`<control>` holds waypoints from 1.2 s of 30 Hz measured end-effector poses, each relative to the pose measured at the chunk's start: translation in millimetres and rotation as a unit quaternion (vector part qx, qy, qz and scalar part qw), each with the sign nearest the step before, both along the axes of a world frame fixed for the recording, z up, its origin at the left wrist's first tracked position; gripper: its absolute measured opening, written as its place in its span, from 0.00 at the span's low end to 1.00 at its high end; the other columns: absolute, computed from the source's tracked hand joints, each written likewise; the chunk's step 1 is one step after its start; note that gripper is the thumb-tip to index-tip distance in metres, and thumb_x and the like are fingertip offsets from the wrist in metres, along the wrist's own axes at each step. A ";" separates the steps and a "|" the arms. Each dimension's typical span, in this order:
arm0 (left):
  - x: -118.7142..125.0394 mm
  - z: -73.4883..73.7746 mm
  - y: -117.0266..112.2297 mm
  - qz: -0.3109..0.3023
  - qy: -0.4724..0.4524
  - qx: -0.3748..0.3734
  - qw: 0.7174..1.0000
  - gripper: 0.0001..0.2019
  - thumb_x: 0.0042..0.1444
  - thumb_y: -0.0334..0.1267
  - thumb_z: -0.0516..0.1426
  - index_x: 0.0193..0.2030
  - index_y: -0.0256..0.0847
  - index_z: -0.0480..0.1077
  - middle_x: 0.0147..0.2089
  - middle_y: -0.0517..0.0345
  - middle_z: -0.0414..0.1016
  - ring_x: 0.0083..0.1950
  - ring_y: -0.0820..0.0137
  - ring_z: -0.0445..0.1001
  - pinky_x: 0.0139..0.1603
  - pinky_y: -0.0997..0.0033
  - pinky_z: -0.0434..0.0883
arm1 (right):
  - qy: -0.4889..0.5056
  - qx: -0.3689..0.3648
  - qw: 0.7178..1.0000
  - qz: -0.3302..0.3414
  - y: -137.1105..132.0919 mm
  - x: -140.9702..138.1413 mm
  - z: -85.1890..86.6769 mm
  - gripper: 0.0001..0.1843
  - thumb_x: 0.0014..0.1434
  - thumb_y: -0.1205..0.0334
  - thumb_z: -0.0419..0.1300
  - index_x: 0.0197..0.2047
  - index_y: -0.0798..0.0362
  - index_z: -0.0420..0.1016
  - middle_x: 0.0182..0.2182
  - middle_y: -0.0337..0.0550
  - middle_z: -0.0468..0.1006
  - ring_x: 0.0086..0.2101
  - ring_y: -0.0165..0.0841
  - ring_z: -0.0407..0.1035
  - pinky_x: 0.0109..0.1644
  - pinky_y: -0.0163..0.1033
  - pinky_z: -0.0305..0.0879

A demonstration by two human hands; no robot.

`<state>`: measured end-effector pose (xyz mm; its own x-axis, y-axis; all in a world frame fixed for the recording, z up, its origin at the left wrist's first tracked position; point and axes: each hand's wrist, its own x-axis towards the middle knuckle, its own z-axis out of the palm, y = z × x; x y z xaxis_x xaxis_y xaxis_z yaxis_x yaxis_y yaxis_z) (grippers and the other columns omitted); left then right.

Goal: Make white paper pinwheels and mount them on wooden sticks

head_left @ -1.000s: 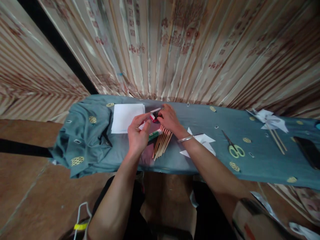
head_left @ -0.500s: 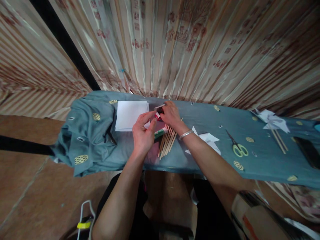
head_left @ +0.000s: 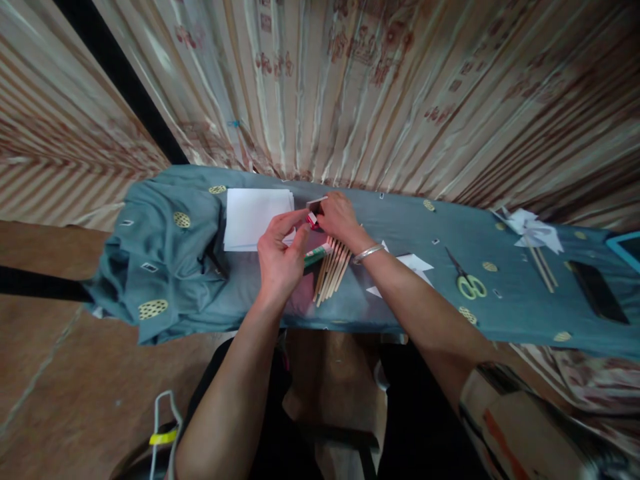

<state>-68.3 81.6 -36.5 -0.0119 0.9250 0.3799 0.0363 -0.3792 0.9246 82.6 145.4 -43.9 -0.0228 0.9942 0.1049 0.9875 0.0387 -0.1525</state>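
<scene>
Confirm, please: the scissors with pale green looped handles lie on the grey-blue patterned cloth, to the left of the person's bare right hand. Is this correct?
Not quite: the side is wrong. The head view shows the scissors on the patterned cloth, to the right of the bare right hand.

The sticks (head_left: pixel 333 277) are pale tan. Left of the sticks are a green, white-ended tube (head_left: pixel 315 255) and white paper (head_left: pixel 257 217); near their far end, a red-and-white block (head_left: pixel 313 220). Right of the sticks: scissors (head_left: pixel 465 276) with yellow-green handles, a white pinwheel (head_left: pixel 540 231), a black phone (head_left: pixel 599 292). Beneath the sticks, blue-green cloth (head_left: pixel 400 220) patterned with yellow ovals; beyond, a beige curtain (head_left: pixel 310 100) with reddish-brown prints.
</scene>
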 end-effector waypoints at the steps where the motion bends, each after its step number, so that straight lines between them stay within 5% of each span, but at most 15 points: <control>1: 0.1 -0.1 0.3 0.000 0.001 0.001 1.000 0.11 0.55 0.39 0.60 0.43 0.40 0.78 0.43 0.53 0.78 0.45 0.66 0.76 0.51 0.63 0.72 | 0.000 0.002 1.000 -0.001 0.4 -0.3 0.5 0.16 0.56 0.73 0.52 0.44 0.69 0.78 0.46 0.66 0.76 0.52 0.51 0.66 0.57 0.53 0.62; 19: 5.2 -1.3 1.0 -0.008 0.015 0.001 1.000 0.11 0.55 0.42 0.60 0.43 0.41 0.77 0.42 0.54 0.78 0.44 0.66 0.76 0.48 0.65 0.74 | 0.010 0.013 1.000 -0.016 6.4 -3.9 -7.1 0.18 0.59 0.71 0.50 0.47 0.68 0.75 0.47 0.65 0.75 0.54 0.51 0.65 0.57 0.52 0.61; 28: 2.2 0.9 -0.3 -0.007 0.008 0.007 1.000 0.11 0.55 0.40 0.60 0.44 0.40 0.78 0.43 0.54 0.78 0.45 0.67 0.76 0.50 0.66 0.72 | 0.057 0.045 0.997 -0.006 7.1 4.0 -12.5 0.14 0.56 0.71 0.52 0.39 0.63 0.79 0.52 0.58 0.73 0.57 0.43 0.62 0.63 0.44 0.56; 32: 0.8 0.7 -1.5 -0.011 -0.003 -0.004 1.000 0.11 0.55 0.39 0.60 0.44 0.40 0.78 0.44 0.53 0.79 0.46 0.66 0.76 0.51 0.65 0.71 | 0.153 0.069 0.985 -0.047 2.2 9.7 -13.8 0.11 0.54 0.72 0.54 0.32 0.58 0.79 0.55 0.55 0.73 0.56 0.42 0.65 0.63 0.44 0.58; 36: 2.1 -2.5 -0.5 -0.008 -0.019 -0.026 0.999 0.12 0.55 0.38 0.60 0.44 0.38 0.78 0.45 0.51 0.78 0.47 0.65 0.75 0.52 0.63 0.70 | 0.333 0.078 0.935 -0.093 -2.7 17.2 -12.9 0.08 0.49 0.73 0.59 0.23 0.54 0.76 0.47 0.48 0.79 0.55 0.40 0.68 0.60 0.44 0.62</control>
<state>-66.3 81.1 -39.0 -0.0113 0.9435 0.3312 -0.0044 -0.3312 0.9435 99.7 142.7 -56.8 0.2713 0.9459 0.1781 0.6680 -0.0518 -0.7424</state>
